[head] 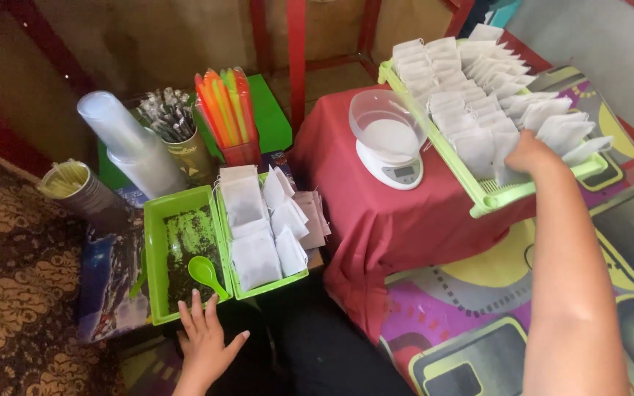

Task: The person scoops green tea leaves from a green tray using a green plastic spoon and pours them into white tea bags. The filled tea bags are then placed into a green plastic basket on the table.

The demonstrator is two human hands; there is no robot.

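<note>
Fingers of the left hand (205, 343): spread apart and lying flat, holding nothing, fingertips touching the near rim of a green tray.
Fingers of the right hand (528, 154): curled on the white sachets at the near end of the rack; I cannot tell how firmly they grip.
Left tray (157, 271): green, rectangular, holding dark loose leaves and a small green scoop (205, 273).
Middle tray (269, 284): green, just beside the first, filled with flat white sachets (255, 257) lying overlapped.
Rack (504, 196): light green, resting tilted on the table, packed with rows of upright filled white sachets (478, 88).
Table (376, 213): small, draped in a red cloth.
Scale (392, 163): white kitchen scale on the table, left of the rack, with a clear bowl (387, 125) on top.
Behind the trays: a stack of clear plastic cups (130, 143) lying tilted, a tin of wrapped straws (174, 125), and a red holder of orange and green sticks (225, 110).
Floor: patterned carpet on the left, a colourful mat (464, 308) on the right.
</note>
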